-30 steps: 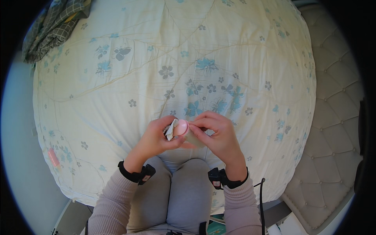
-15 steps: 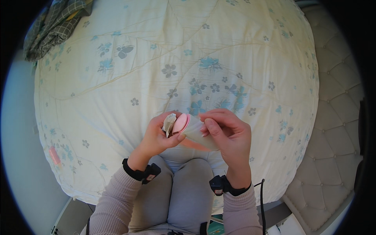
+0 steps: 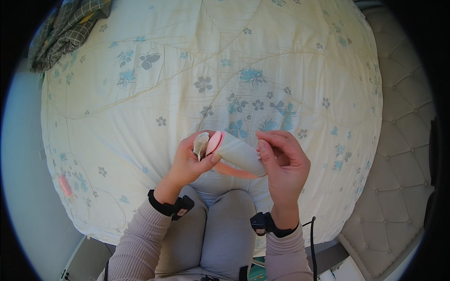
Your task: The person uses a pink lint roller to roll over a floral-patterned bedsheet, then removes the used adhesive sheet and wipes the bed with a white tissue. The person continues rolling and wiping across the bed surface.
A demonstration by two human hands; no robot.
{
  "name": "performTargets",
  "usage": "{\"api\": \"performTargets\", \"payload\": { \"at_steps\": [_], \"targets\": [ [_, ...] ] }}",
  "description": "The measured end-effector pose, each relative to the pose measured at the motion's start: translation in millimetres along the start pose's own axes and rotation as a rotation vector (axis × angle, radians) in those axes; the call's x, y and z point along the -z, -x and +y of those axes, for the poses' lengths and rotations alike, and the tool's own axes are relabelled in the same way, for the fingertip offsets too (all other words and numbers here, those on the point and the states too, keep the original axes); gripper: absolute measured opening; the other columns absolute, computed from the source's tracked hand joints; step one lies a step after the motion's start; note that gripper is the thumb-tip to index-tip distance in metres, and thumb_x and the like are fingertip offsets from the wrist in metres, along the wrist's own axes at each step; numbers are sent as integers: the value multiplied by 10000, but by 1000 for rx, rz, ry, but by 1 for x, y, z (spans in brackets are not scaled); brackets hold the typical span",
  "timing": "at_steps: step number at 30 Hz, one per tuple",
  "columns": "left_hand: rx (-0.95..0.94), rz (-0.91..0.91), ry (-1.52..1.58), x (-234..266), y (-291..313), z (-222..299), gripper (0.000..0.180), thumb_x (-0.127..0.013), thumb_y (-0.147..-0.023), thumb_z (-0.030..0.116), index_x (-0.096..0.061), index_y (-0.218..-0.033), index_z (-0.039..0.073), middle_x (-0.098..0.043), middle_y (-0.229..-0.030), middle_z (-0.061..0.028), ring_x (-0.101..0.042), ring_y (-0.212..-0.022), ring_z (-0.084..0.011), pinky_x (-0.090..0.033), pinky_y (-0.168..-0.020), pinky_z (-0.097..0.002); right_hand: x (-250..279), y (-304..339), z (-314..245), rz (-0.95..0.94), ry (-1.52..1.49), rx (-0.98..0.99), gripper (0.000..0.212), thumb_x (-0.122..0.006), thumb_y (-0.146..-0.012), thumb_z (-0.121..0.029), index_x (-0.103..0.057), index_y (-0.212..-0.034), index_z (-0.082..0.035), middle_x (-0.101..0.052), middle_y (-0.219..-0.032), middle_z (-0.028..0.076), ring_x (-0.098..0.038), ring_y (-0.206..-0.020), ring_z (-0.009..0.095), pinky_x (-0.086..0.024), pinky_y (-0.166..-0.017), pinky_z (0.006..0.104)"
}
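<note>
My left hand [image 3: 185, 164] is closed round one end of a whitish roll [image 3: 238, 152] with a pink round end [image 3: 214, 142]. A crumpled whitish wrapper scrap [image 3: 201, 144] is tucked between the same hand's thumb and fingers. Beneath the roll runs a curved, salmon-pink strip [image 3: 234, 172]; how it joins the roll is unclear. At the roll's far right end is my right hand [image 3: 285, 161], its thumb and forefinger pinched together and the other fingers curled. Whatever lies in that pinch is too small to make out. The roll is held slanting, above my lap at the bed's edge.
A bed sheet [image 3: 187, 61] with blue and grey flowers spreads ahead. A small pink object [image 3: 65, 185] lies near its left edge. Dark checked cloth [image 3: 70, 37] is bunched at the far left. A grey tufted headboard [image 3: 403, 140] stands on the right.
My right hand has moved to the right, away from the roll's pink end, and more of the roll's whitish side shows. The left hand has barely moved and keeps its grip.
</note>
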State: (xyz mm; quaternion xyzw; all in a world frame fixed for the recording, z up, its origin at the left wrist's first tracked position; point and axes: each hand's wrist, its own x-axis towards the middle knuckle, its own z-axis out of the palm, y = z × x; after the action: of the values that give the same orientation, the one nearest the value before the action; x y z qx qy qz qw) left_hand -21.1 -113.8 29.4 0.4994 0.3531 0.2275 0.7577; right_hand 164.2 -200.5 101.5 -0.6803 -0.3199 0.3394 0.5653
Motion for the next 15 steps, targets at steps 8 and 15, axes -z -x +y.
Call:
{"api": "performTargets", "payload": {
  "at_steps": [8, 15],
  "targets": [
    [13, 21, -65, -1, -2, 0, 373, -772, -871, 192, -634, -1161, 2, -638, -932, 13, -557, -827, -62, -474, -717, -245, -3, 0, 4, -4, 219, 134, 189, -752, -816, 37, -736, -995, -21, -666, -947, 74, -627, -836, 156, -517, -718, 276],
    [168, 70, 46, -7, -2, 0, 345, -793, -885, 290, -628, -1049, 36, -602, -821, 32, -530, -706, -47, -448, -617, -232, -11, -1, 6, -95, 456, 350, 274, -798, -721, -1, -735, -976, -77, -672, -958, 43, -591, -923, 259, -495, -792, 364]
  ]
}}
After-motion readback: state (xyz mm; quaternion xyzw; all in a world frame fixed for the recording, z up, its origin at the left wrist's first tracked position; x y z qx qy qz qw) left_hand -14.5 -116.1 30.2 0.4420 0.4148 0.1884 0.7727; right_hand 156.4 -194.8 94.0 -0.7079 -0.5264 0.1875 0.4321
